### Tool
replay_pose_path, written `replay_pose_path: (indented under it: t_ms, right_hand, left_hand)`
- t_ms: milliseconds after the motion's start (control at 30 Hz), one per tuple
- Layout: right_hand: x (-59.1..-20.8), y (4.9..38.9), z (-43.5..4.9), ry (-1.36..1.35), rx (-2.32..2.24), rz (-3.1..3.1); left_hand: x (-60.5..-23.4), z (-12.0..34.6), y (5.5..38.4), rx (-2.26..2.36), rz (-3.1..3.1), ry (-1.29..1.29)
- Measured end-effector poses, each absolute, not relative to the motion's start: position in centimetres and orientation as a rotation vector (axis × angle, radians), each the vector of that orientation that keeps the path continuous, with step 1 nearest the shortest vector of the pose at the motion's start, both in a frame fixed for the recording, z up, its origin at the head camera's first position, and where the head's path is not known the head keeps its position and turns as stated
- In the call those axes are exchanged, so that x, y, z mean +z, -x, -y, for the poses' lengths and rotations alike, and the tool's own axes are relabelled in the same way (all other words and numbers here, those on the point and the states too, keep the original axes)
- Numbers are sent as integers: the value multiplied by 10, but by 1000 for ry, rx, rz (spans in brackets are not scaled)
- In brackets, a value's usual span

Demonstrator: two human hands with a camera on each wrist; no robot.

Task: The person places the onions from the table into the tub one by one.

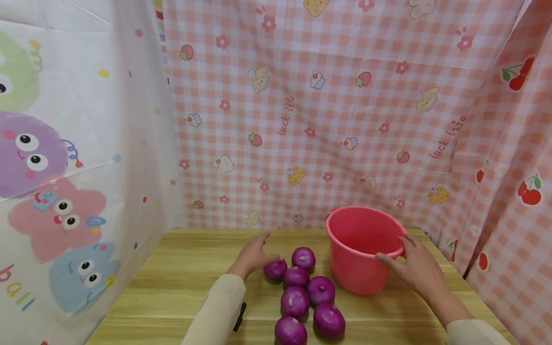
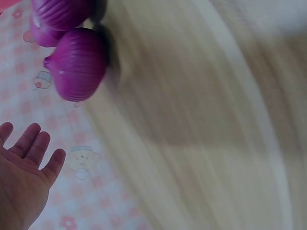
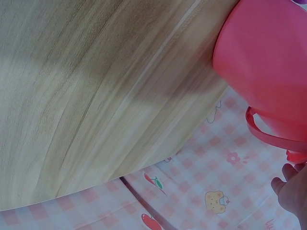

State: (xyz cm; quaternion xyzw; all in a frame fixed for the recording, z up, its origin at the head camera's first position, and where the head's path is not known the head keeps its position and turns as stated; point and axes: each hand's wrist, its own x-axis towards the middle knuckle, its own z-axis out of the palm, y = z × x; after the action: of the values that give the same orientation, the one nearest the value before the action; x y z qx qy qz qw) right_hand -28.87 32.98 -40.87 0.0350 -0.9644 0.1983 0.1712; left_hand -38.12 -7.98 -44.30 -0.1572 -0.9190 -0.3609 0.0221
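Several purple onions (image 1: 295, 301) lie in a loose cluster on the wooden table, left of a pink bucket (image 1: 360, 273). My left hand (image 1: 254, 256) is beside the leftmost onion (image 1: 275, 270), its fingers spread and holding nothing. In the left wrist view that hand (image 2: 24, 175) shows its palm, with onions (image 2: 79, 64) above it. At the bucket's right side is my right hand (image 1: 418, 266), thumb and fingers extended along the rim. The right wrist view shows its fingertips (image 3: 289, 172) close to the rim by the bucket's handle (image 3: 271, 136); firm contact is unclear.
A small black object (image 1: 239, 317) lies on the wooden table (image 1: 172, 282) near the left sleeve. Pink checked cloth (image 1: 302, 120) hangs behind the table, with more cloth at the right and a white printed sheet (image 1: 133, 120) at the left.
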Motion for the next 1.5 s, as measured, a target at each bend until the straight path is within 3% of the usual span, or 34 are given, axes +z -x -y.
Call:
replay_pose_path:
  t_ms: [533, 1500]
  right_hand:
    - [-409, 289, -331, -110, 561, 2723]
    - [-411, 288, -330, -116, 556, 2707]
  left_hand:
    - [-476, 90, 379, -1086, 2907, 487]
    - [-495, 82, 380, -1047, 2908, 557]
